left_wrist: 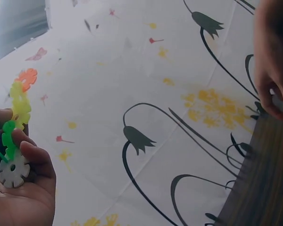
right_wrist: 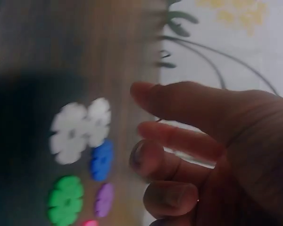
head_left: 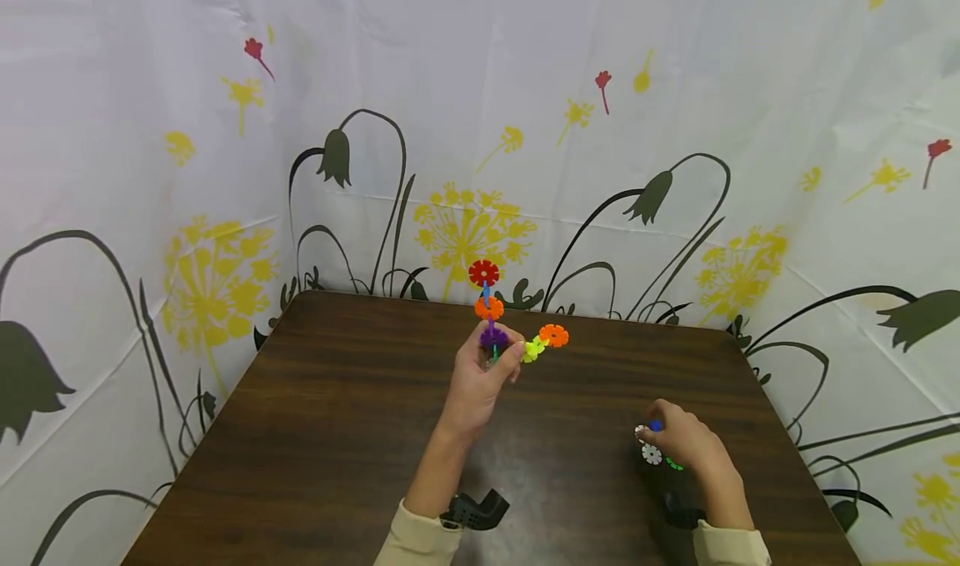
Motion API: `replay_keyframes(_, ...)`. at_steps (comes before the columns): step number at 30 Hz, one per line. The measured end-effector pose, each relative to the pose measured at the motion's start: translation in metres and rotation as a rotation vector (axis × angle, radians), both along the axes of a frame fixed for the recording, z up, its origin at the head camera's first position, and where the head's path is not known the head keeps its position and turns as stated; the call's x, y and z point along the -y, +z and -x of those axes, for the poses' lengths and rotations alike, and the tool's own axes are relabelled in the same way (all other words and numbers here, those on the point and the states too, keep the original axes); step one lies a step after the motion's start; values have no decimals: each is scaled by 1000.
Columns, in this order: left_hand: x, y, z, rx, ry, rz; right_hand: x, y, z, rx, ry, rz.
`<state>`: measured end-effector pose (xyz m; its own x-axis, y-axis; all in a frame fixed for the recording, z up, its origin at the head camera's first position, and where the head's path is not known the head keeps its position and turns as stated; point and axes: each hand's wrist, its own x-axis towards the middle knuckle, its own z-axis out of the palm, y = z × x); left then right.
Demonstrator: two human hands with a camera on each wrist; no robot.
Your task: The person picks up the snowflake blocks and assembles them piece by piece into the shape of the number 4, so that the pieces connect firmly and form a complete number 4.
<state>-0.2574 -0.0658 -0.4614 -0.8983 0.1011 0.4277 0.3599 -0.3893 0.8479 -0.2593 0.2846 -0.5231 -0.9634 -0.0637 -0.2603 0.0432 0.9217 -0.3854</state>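
My left hand, raised above the table, grips a branching chain of interlocked flower-shaped plastic discs. A red disc tops it, over blue, orange and purple ones; a yellow disc and an orange disc branch off right. In the left wrist view a white disc and a green disc lie against the palm and fingers. Low over loose discs at the right is my right hand, fingers loosely bent, nothing between them. Beside its fingertips lie white discs, a blue disc and a green disc.
A purple disc and a partly cut-off pink disc lie among the loose ones. Everything stands over a dark wooden table. Behind its far edge hangs a white curtain printed with flowers.
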Motion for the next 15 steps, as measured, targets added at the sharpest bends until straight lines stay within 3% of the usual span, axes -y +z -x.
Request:
replay_keyframes(7, -2, 1, -2, 34, 4, -8, -14, -21, 5, 4, -24, -9)
replay_keyframes(15, -8, 2, -2, 80, -60, -58, -18, -29, 11, 8, -27, 30)
